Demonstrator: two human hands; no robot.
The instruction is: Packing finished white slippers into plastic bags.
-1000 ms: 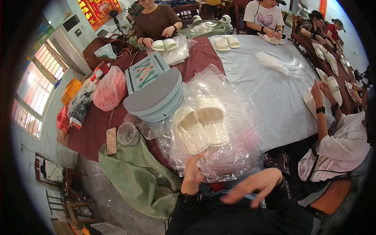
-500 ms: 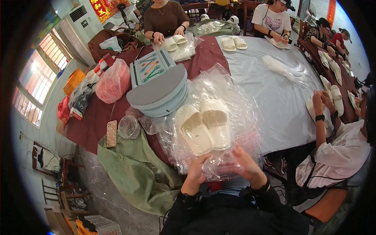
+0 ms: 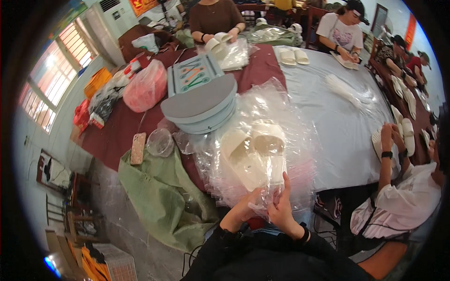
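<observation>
The cream slippers (image 3: 243,163) lie inside a clear bag (image 3: 266,193), just beyond both hands; left hand (image 3: 243,207) and right hand (image 3: 282,210) pinch its near edge, above stacked bags (image 3: 302,175).

Bright daylight from the left window (image 3: 55,70), glare on clear plastic (image 3: 262,105), fisheye-bent edges.

A pair of slippers (image 3: 249,166) is lying on a stack of plastic bags (image 3: 300,136) at the near edge of the table (image 3: 112,144). A case (image 3: 201,107) is standing behind the slippers to the left, a filled bag (image 3: 146,87) sitting farther left. Nearer, a phone (image 3: 137,148) and a tub (image 3: 160,142) are resting by a sack (image 3: 164,196) hanging off the table. On the right, a bundle of strips (image 3: 350,91) is lying on a sheet (image 3: 328,133).
</observation>
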